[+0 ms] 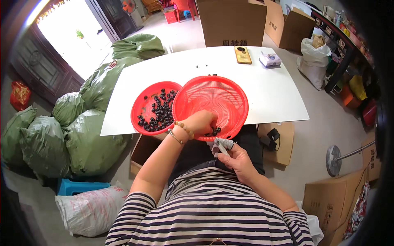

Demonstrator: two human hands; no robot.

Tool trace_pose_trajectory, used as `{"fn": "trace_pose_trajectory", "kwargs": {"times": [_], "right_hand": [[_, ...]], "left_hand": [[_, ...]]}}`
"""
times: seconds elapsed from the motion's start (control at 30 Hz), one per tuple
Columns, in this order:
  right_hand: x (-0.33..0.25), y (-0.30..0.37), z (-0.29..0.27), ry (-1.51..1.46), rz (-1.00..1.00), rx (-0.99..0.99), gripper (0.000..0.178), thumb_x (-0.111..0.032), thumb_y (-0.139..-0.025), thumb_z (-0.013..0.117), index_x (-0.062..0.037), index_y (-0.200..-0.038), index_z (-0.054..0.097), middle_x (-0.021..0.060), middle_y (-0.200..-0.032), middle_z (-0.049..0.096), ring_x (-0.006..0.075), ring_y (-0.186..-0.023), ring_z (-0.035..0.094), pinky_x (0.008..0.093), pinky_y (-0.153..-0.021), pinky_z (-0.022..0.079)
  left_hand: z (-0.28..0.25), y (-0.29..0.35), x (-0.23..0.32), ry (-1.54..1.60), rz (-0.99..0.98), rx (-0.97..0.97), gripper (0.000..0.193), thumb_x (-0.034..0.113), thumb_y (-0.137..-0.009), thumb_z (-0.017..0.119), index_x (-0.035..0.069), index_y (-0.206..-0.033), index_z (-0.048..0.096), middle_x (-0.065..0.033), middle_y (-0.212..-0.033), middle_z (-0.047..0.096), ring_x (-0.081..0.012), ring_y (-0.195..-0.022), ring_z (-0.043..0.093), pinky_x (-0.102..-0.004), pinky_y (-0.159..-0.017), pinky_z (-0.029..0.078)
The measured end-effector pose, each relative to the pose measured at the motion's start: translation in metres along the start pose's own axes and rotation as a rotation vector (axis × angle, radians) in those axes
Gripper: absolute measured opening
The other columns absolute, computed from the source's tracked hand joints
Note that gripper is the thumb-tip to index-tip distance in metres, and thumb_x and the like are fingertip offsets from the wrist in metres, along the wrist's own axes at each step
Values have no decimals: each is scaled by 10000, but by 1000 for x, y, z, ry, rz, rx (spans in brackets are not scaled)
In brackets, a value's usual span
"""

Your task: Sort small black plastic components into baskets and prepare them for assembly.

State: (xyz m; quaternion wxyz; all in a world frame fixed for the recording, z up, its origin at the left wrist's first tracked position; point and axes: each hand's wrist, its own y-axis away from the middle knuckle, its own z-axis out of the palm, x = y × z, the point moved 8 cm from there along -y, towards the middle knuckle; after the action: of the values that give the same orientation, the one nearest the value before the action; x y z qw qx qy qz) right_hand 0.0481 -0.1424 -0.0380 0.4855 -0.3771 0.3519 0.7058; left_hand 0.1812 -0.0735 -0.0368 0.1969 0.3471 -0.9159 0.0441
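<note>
My left hand [202, 122] reaches into a red plastic colander basket [211, 92], its fingers curled down by a few small round black parts [216, 131] near the front rim. What lies between its fingertips is hidden. Just below that rim, my right hand [240, 164] grips a small silver-grey tool [224, 143] that looks wrapped in tape or cloth; its exact kind is unclear. A shallow red plastic basin [137, 107] stands left of the colander, partly overlapped by it. Many loose black parts [161, 110] with a ring-like look are spread inside the basin.
Both containers are at the front of a white table [271, 96]. A yellow-cased phone [243, 55] and a tissue pack [270, 59] are at its far right. Full green sacks [88, 135] crowd the left. Cardboard boxes [232, 22] stand behind the table.
</note>
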Motion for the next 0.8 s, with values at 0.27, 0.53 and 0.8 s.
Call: {"fn": "trace_pose_trajectory", "kwargs": {"times": [0.27,0.53,0.8], "right_hand": [[-4,3,2,68,1,4,325,-80,-809,583,-82,-1127,514,-16,-969,578,0,-738,487,126,-567,351],[-4,6,12,56,13,-125,354,-107,-825,578,-38,-1159,481,-31,-982,533,36,-839,488,191,-721,407],[-22,13,17,113,-104,-67,276,-175,-868,531,-14,-1093,531,-32,-857,551,3,-688,419,155,-611,352]], "left_hand": [[-30,3,12,205,28,153,218,184,-681,614,-11,-775,603,-201,-744,583,-327,-688,579,-380,-628,464],[-81,58,42,990,5,325,174,45,-857,488,-21,-1008,544,-35,-827,575,-85,-716,566,-226,-659,475],[-32,110,53,1592,43,373,370,121,-844,549,-23,-1166,440,-102,-871,570,-126,-674,570,-257,-620,498]]}}
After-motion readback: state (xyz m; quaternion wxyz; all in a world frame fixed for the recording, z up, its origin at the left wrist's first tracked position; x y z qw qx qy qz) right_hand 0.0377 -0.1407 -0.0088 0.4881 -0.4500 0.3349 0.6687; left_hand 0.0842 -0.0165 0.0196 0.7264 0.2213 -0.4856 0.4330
